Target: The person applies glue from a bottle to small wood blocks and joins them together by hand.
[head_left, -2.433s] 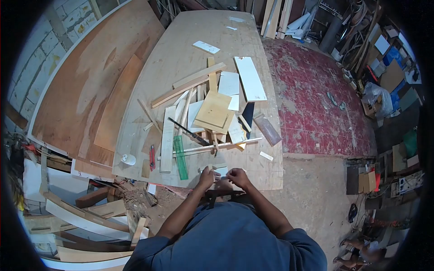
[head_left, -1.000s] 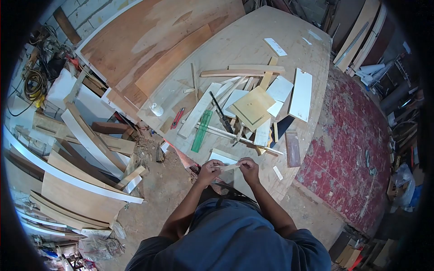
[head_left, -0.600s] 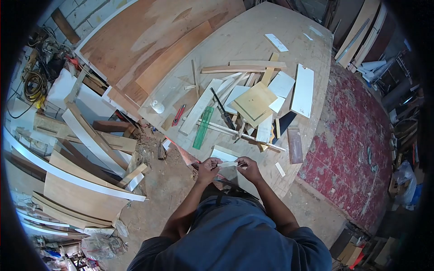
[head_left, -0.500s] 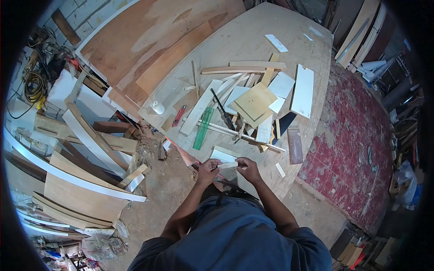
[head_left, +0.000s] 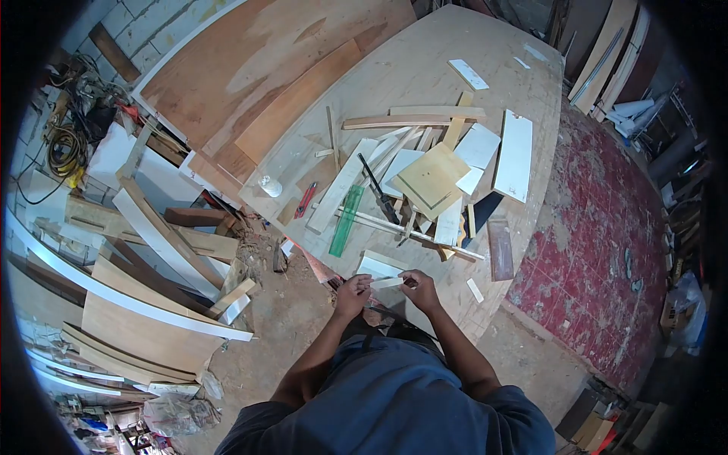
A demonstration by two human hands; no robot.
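Between my two hands, near the front edge of the table, is a short pale wood strip. My left hand pinches its left end and my right hand grips the right end. Just beyond the strip a white board piece lies on the table, partly hidden by my hands. A green transparent ruler rests further out to the left, beside a red utility knife. Ahead is a pile of offcuts topped by a square plywood piece, with a black tool at its left.
The wooden table also holds a white cup, a long white board and a brownish block. Boards and strips are stacked at the left. Red worn flooring lies to the right.
The view has shifted slightly, so the table appears a little lower and further right. Both hands still hold the strip, which looks turned a little in the fingers.
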